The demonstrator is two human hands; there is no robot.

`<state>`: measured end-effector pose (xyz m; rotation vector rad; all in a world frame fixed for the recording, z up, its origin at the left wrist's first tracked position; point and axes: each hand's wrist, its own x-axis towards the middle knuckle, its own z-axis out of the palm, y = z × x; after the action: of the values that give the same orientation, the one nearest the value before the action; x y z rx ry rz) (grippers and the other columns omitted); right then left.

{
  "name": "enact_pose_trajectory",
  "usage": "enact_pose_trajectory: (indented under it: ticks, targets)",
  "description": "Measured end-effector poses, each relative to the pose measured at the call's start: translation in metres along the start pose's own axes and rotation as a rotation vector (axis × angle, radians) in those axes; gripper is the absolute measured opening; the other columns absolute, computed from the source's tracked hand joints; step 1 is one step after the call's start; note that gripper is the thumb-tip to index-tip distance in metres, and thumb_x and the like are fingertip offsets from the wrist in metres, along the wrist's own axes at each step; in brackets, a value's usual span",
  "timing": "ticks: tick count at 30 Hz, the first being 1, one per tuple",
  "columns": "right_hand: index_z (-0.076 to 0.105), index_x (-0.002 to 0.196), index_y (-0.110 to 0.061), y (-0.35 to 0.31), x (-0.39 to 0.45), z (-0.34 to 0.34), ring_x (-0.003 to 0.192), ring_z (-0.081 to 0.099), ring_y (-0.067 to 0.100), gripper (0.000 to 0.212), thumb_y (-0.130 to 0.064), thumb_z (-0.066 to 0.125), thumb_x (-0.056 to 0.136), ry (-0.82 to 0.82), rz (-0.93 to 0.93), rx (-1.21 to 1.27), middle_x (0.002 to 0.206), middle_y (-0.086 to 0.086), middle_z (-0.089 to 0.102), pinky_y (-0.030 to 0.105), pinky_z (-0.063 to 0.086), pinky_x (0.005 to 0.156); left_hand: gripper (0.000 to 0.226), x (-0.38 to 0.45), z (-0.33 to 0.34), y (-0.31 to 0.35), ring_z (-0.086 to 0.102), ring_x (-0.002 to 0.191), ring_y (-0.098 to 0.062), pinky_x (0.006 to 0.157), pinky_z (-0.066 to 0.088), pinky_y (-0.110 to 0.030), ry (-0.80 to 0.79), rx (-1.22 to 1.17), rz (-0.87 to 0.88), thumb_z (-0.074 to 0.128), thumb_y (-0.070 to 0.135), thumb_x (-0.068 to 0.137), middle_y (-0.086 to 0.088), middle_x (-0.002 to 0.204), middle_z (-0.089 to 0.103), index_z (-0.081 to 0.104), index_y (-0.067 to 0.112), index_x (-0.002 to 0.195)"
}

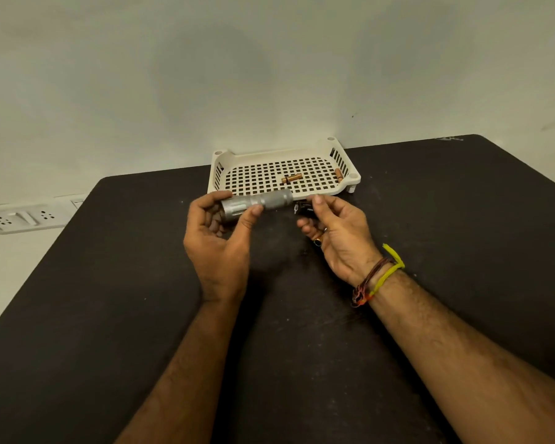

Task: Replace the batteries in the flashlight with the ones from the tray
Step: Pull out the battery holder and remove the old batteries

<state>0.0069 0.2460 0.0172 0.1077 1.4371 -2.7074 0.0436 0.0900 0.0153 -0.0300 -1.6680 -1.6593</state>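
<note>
My left hand (pixel 217 241) grips a silver flashlight (pixel 263 202) by its head end, holding it level above the dark table, its tail pointing right. My right hand (pixel 335 230) pinches a small black part (pixel 304 209) just off the flashlight's tail end; it looks like a battery holder, though I cannot tell for sure. Behind the hands stands a cream perforated tray (pixel 237 155). In it lie copper-coloured batteries: a close pair near the middle (pixel 291 178) and one by the right wall (pixel 338 174).
The dark table (pixel 125 267) ends at a pale wall just behind the tray. A white socket strip (pixel 23 217) is on the wall left of the table. Threads are tied round my right wrist and there is a ring on that hand.
</note>
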Motion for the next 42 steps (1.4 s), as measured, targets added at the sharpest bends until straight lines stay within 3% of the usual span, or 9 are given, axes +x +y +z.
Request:
enact_pose_trajectory:
  ticks: [6,12,17,20,24,29,33,37,42]
  targets:
    - [0.066,0.099,0.0,0.002,0.003,-0.002,0.084,0.072,0.021,0.011,0.006,0.063,0.09,0.008,-0.024,0.05,0.1,0.013,0.069,0.024,0.062,0.071,0.055,0.011,-0.005,-0.008,0.074,0.081,-0.027,0.072,0.058,-0.031,0.071,-0.293,-0.441,0.086,0.021,0.065,-0.016,0.095,0.074,0.055,0.006,0.107]
    - [0.063,0.107,0.0,0.009,-0.002,0.002,0.073,0.074,0.019,0.025,0.011,0.068,0.085,-0.025,-0.135,-0.181,0.098,0.017,0.07,0.023,0.062,0.067,0.043,0.011,-0.003,-0.01,0.069,0.079,-0.016,0.065,0.054,-0.024,-0.073,-0.262,-0.425,0.073,0.025,0.084,-0.018,0.115,0.07,0.061,0.013,0.123]
    - [0.064,0.103,-0.002,0.014,-0.007,0.006,0.049,0.061,0.008,0.024,-0.005,0.078,0.083,-0.033,-0.255,-0.447,0.076,0.006,0.068,0.021,0.053,0.046,0.038,0.014,-0.014,-0.012,0.066,0.091,-0.014,0.081,0.055,-0.023,-0.015,-0.123,-0.331,0.07,0.016,0.09,-0.02,0.119,0.068,0.062,0.007,0.126]
    - [0.067,0.103,-0.005,0.014,-0.007,0.004,0.052,0.062,0.008,0.025,-0.008,0.08,0.081,-0.06,-0.279,-0.501,0.076,0.004,0.07,0.021,0.054,0.05,0.026,0.013,-0.019,-0.015,0.063,0.092,-0.012,0.081,0.053,-0.02,0.062,0.084,-0.243,0.064,0.018,0.095,-0.015,0.112,0.068,0.061,0.011,0.12]
    - [0.068,0.1,-0.014,0.014,-0.007,0.003,0.057,0.065,0.005,0.025,-0.007,0.081,0.08,-0.101,-0.266,-0.498,0.078,-0.001,0.074,0.019,0.055,0.054,0.022,0.013,-0.025,-0.018,0.057,0.077,0.007,0.07,0.046,-0.016,0.242,0.308,-0.241,0.054,0.029,0.1,0.007,0.105,0.062,0.053,0.021,0.12]
    - [0.069,0.096,-0.018,0.015,-0.005,0.003,0.054,0.062,0.006,0.017,-0.007,0.076,0.085,-0.111,-0.275,-0.477,0.08,-0.003,0.072,0.021,0.055,0.051,0.027,0.016,-0.029,-0.016,0.059,0.09,-0.003,0.094,0.051,-0.038,0.276,0.374,-0.293,0.051,0.034,0.101,0.005,0.108,0.065,0.048,0.02,0.124]
    - [0.072,0.093,-0.021,0.014,-0.006,0.003,0.064,0.065,0.004,0.016,-0.007,0.074,0.087,-0.133,-0.29,-0.498,0.081,-0.006,0.073,0.02,0.054,0.053,0.034,0.017,-0.032,-0.013,0.054,0.095,-0.007,0.108,0.038,-0.048,0.248,0.504,-0.355,0.057,0.034,0.098,0.025,0.09,0.049,0.045,0.019,0.126]
    - [0.073,0.095,-0.019,0.014,-0.006,0.003,0.075,0.072,0.007,0.016,-0.006,0.074,0.086,-0.154,-0.294,-0.502,0.084,-0.006,0.075,0.019,0.056,0.058,0.032,0.017,-0.033,-0.014,0.047,0.084,0.0,0.113,0.025,-0.04,0.182,0.609,-0.357,0.056,0.029,0.099,0.024,0.084,0.047,0.044,0.016,0.125]
    - [0.072,0.103,-0.019,0.015,-0.004,0.002,0.079,0.073,0.007,0.024,-0.004,0.076,0.085,-0.16,-0.289,-0.498,0.086,-0.007,0.075,0.019,0.057,0.061,0.032,0.017,-0.034,-0.012,0.046,0.096,-0.006,0.109,0.023,-0.036,0.169,0.632,-0.389,0.056,0.024,0.099,0.012,0.101,0.053,0.042,0.015,0.127]
